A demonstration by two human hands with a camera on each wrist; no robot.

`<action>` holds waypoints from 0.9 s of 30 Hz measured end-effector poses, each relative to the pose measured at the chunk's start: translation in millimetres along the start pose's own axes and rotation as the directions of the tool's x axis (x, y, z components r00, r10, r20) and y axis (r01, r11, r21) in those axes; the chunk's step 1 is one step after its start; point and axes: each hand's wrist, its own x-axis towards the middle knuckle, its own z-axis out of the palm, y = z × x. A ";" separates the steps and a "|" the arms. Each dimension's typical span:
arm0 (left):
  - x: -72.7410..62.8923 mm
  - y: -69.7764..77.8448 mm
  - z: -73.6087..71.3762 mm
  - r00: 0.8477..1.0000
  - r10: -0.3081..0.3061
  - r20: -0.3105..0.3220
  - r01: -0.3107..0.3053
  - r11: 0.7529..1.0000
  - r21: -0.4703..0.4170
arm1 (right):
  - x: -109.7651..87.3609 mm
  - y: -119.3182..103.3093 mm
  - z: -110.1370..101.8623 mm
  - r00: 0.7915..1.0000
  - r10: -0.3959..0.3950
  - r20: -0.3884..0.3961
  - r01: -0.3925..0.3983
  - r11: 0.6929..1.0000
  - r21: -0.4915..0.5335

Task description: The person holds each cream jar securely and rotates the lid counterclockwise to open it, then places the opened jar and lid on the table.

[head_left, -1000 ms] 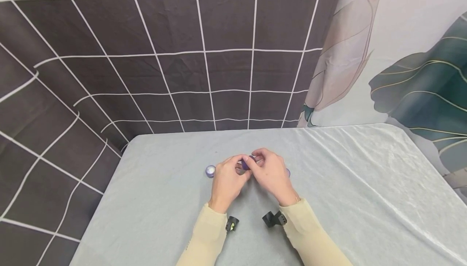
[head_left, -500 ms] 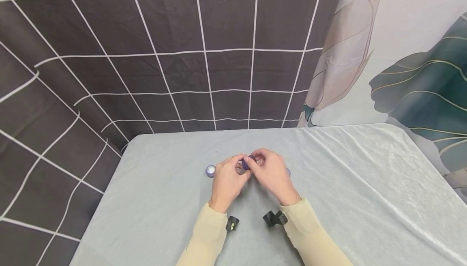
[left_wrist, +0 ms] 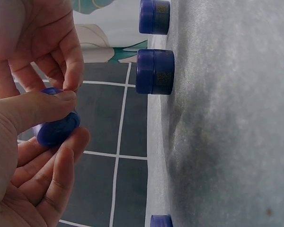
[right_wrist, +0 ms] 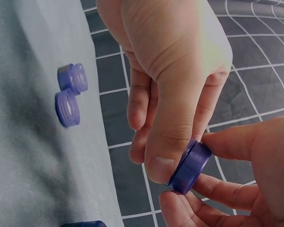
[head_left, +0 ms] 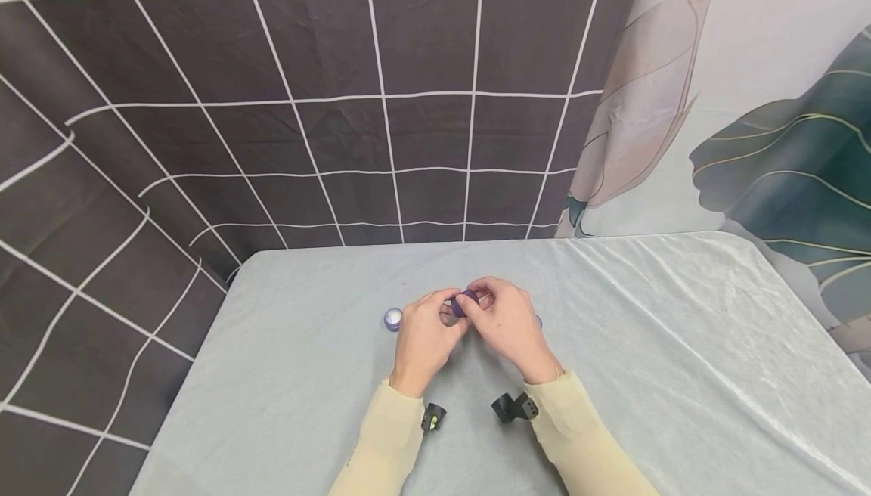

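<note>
A small round blue jar [head_left: 464,304] is held up above the table between both hands; how its lid sits is partly hidden by the fingers. My left hand [head_left: 427,341] grips it from the left, its thumb across it in the left wrist view. From the other side my right hand [head_left: 506,323] pinches the same jar, the thumb pressing on its face in the right wrist view. Two similar closed jars, one nearer [left_wrist: 155,72] and one farther [left_wrist: 154,17], stand on the table beyond the right hand in the left wrist view.
In the right wrist view, an open blue jar [right_wrist: 73,78] with a threaded neck lies beside a blue ring-shaped piece [right_wrist: 67,108]. A pale grey cloth [head_left: 292,375] covers the table. Dark gridded fabric [head_left: 422,133] hangs behind it.
</note>
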 end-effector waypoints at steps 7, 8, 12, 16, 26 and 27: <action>0.2 -0.1 0.8 1.000 0.002 -0.003 -0.002 1.000 0.001 | 0.1 0.7 -1.0 1.000 -0.016 -0.001 0.016 1.000 -0.016; 0.2 -0.2 1.0 1.000 0.003 -0.004 -0.003 1.000 0.002 | 0.1 0.7 -1.2 1.000 -0.020 -0.001 0.020 1.000 -0.019; 0.2 -0.1 1.5 1.000 0.012 -0.012 -0.012 1.000 0.002 | 0.1 0.8 -1.7 1.000 -0.028 0.005 0.028 0.999 -0.022; 0.1 0.2 1.4 1.000 0.019 -0.017 -0.019 1.000 -0.006 | 0.1 0.8 -2.1 0.999 -0.031 0.011 0.031 0.999 -0.019; -0.1 0.3 0.2 1.000 -0.002 0.006 0.002 1.000 -0.004 | -0.6 1.0 -3.0 0.998 -0.062 0.026 0.062 0.998 0.004; -0.2 0.4 0.1 1.000 -0.003 0.008 0.003 1.000 -0.005 | -0.8 0.9 -3.2 0.998 -0.062 0.029 0.062 0.998 0.007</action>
